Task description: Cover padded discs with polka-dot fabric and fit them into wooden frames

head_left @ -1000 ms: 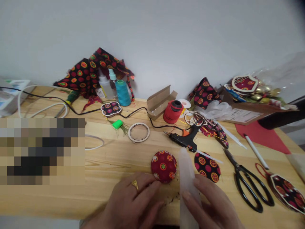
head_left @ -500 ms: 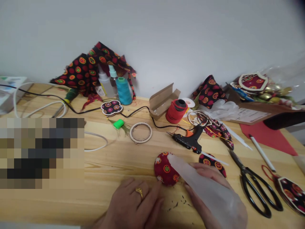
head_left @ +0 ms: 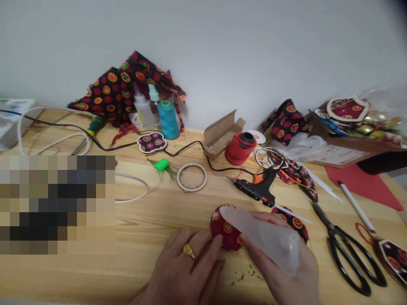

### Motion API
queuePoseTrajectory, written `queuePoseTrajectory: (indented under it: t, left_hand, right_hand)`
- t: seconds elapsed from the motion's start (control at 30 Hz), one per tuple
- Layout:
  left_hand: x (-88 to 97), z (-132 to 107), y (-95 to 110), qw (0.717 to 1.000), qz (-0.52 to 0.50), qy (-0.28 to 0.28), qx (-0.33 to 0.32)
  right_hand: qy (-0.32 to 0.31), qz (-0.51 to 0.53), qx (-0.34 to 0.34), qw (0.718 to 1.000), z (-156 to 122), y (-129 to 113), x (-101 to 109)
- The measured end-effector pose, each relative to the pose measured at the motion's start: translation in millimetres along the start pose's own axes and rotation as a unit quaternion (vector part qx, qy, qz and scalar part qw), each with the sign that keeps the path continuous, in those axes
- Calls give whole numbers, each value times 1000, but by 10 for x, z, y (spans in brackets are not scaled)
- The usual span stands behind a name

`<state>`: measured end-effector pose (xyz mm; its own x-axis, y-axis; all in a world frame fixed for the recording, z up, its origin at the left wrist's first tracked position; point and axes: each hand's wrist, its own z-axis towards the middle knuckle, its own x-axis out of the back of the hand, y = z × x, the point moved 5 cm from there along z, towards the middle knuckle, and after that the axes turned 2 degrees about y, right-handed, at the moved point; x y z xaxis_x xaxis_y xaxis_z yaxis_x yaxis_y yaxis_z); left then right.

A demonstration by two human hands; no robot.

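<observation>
My right hand (head_left: 276, 262) is closed around a translucent squeeze bottle (head_left: 260, 235), tilted with its narrow tip over a round patterned fabric piece (head_left: 227, 231). That piece is dark red with green and orange flowers and lies flat on the table. My left hand (head_left: 187, 267), with a gold ring, has its fingers bent close together. Its index fingertip presses the left lower edge of the fabric piece. Partly behind my right hand lies a second round fabric piece (head_left: 294, 222), black with flowers. Whether glue comes from the tip cannot be seen.
A black glue gun (head_left: 257, 188) lies beyond the fabric. Black-handled scissors (head_left: 349, 252) are at the right. Behind stand a red thread spool (head_left: 238, 148), a small cardboard box (head_left: 222, 133) and a teal thread cone (head_left: 168, 120). A wooden ring (head_left: 191, 178) lies mid-table.
The bottle has swung more upright over the fabric, its base shifting left and its tip slightly left across the fabric. My left hand keeps its fingertip at the fabric's edge. The whole view has shifted slightly.
</observation>
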<state>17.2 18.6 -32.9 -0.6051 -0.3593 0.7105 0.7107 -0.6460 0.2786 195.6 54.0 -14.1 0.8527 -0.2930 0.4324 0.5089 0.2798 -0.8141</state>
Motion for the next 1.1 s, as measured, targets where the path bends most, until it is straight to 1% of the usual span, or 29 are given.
queuePoseTrajectory:
  t: [0.13, 0.3, 0.37, 0.5, 0.57, 0.7, 0.8, 0.87, 1.0, 1.1]
  left_hand:
    - [-19, 6, -2, 1000, 12, 7, -6]
    - [-74, -4, -17, 1000, 20, -3, 21]
    - [-88, -19, -19, 999, 23, 0, 23]
    - [-103, -46, -22, 999, 23, 2, 25]
    - [-108, -55, -22, 999, 22, 0, 29]
    - [-122, -65, -27, 999, 17, -10, 35]
    - [-117, -59, -26, 999, 18, -5, 26]
    - [-112, -47, -26, 999, 23, -3, 23]
    - [-112, -24, -22, 999, 25, -4, 23]
    - [-107, -23, -14, 999, 28, 2, 16]
  right_hand:
    - [-8, -3, -1, 1000, 17, -10, -24]
    - [-40, -27, 17, 999, 74, -49, -22]
    - [-32, -34, 4, 999, 79, -36, 0]
    - [14, -33, -52, 998, 53, 11, 56]
    - [20, -28, -59, 998, 47, 7, 56]
    - [-16, -34, -24, 999, 81, -39, -6]
    - [-41, -34, -2, 999, 104, -54, -43]
    - [-25, -37, -17, 999, 107, -33, -23]
    - [23, -28, -72, 997, 91, 15, 53]
    - [30, -17, -86, 996, 88, 17, 66]
